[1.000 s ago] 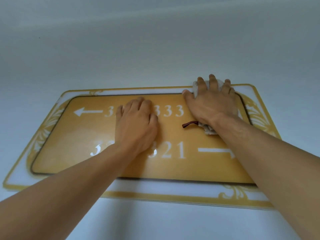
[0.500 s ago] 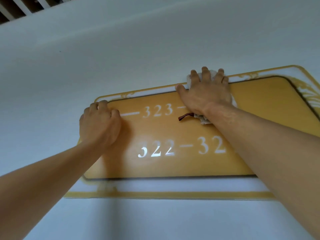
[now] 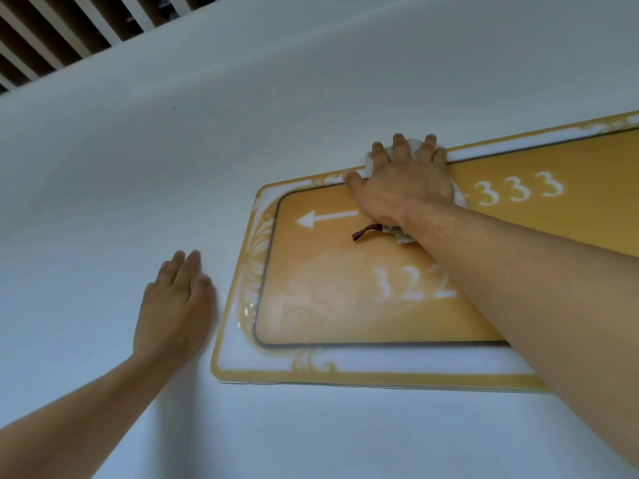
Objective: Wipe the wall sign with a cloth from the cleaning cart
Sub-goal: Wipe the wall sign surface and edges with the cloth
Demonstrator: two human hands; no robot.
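Note:
A yellow wall sign with a white arrow, room numbers and an ornate white-and-gold border hangs on the pale wall, running off the right edge. My right hand lies flat on the sign's upper left part, over its top border, pressing a crumpled white cloth against it. The cloth peeks out above my fingers and below my wrist, with a dark red loop trailing to the left. My left hand rests flat on the bare wall just left of the sign, fingers together, holding nothing.
The pale wall surrounds the sign on all sides. At the top left corner a slatted ceiling of white bars over dark gaps meets the wall. No cart is in view.
My right hand has slid the cloth leftward along the sign's top edge, from the right end toward the arrow. My left hand has come off the sign onto the wall beside it.

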